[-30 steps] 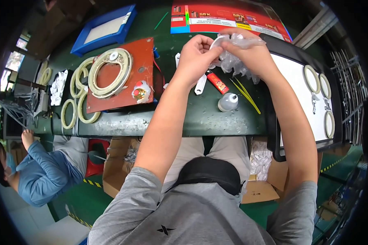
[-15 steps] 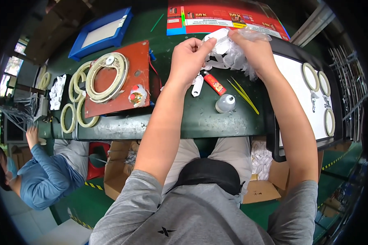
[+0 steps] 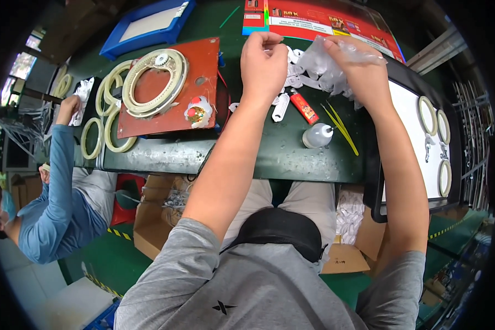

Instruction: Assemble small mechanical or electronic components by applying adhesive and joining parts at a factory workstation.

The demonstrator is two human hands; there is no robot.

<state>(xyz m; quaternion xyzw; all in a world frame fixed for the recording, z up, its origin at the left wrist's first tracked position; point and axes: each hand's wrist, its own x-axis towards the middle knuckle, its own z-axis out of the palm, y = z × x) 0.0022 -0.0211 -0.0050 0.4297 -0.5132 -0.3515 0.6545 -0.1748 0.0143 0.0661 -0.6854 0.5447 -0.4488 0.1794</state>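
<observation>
My right hand (image 3: 360, 69) is closed on a crumpled clear plastic bag (image 3: 324, 63) above the far part of the green table. Under and beside the bag lies a loose pile of white plastic parts (image 3: 293, 78). My left hand (image 3: 263, 65) is just left of the pile, its fingers curled in; anything inside them is hidden. On the near side of the pile are a single white oblong part (image 3: 280, 107), a small red packet (image 3: 304, 108), a squeeze bottle (image 3: 317, 136) with a dark tip, and yellow tweezers (image 3: 344, 131).
To the left stands a red-brown board (image 3: 203, 60) bearing a cream ring, with more cream rings (image 3: 92, 138) beside it. A blue tray (image 3: 113, 47) sits behind. On the right is a black-rimmed white tray (image 3: 404, 148) with rings. A co-worker's hand (image 3: 67, 110) reaches onto the table.
My left hand has come away from the bag and white part, moving left. The bag remains in my right hand. The co-worker's arm has risen onto the table, and the view has shifted slightly.
</observation>
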